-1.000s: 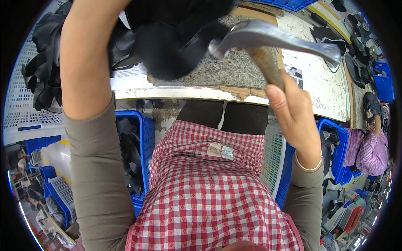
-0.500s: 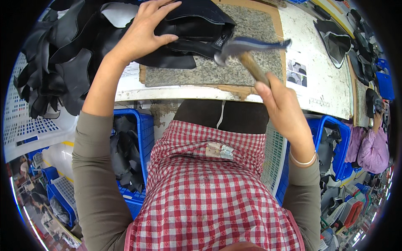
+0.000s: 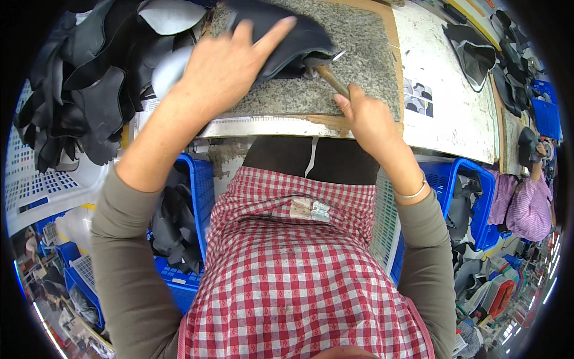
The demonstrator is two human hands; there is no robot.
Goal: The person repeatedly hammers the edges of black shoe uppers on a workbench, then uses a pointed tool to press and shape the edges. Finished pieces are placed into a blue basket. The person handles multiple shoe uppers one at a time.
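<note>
Two hands: left hand (image 3: 224, 66) pins black leather piece (image 3: 293, 39); right hand (image 3: 368, 116) grips hammer (image 3: 326, 72).

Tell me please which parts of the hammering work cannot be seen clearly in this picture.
- Head view: the hammer head is mostly hidden under the black leather piece.
- Head view: the handle's lower end is covered by the right hand.
- Head view: the left hand covers part of the leather; the picture's top edge cuts off its far side.
- Head view: the stone slab runs past the top edge.
</note>
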